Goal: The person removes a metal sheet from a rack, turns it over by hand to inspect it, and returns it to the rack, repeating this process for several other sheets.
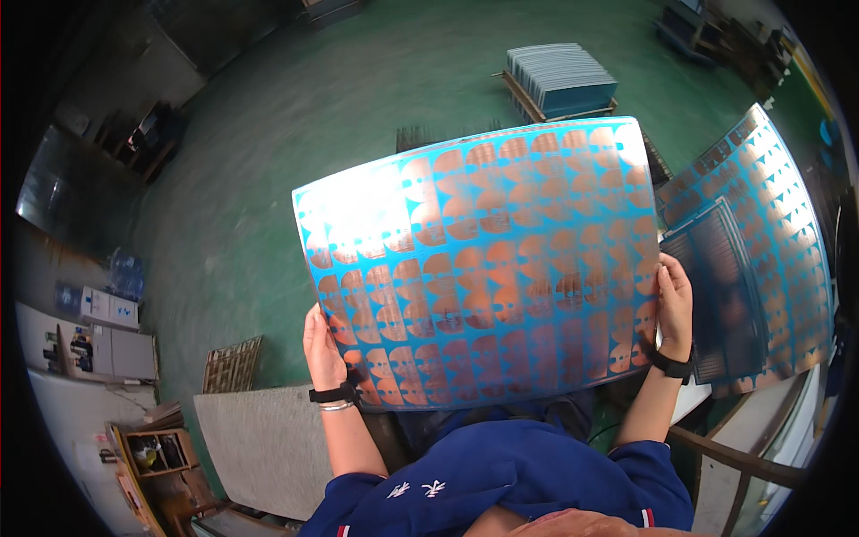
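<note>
A large, shiny copper sheet [488, 282] with a blue printed pattern of rounded shapes spans the middle of the view in front of me. My left hand [323, 347] grips its left edge near the lower corner. On the opposite side my right hand [676, 300] is closed on the right edge. The sheet bows a little, and a bright glare covers its upper left part. Beyond my right hand stands a second patterned copper sheet [787, 242], with a dark blue framed panel [716, 295] in front of it.
Farther off, a stack of blue-edged sheets [564, 80] sits on a wooden base on the green floor [242, 179]. A grey board-topped table [264, 447] is at my lower left, near a slatted wooden rack [233, 364]. White boxes and blue water bottles [125, 273] stand along the left.
</note>
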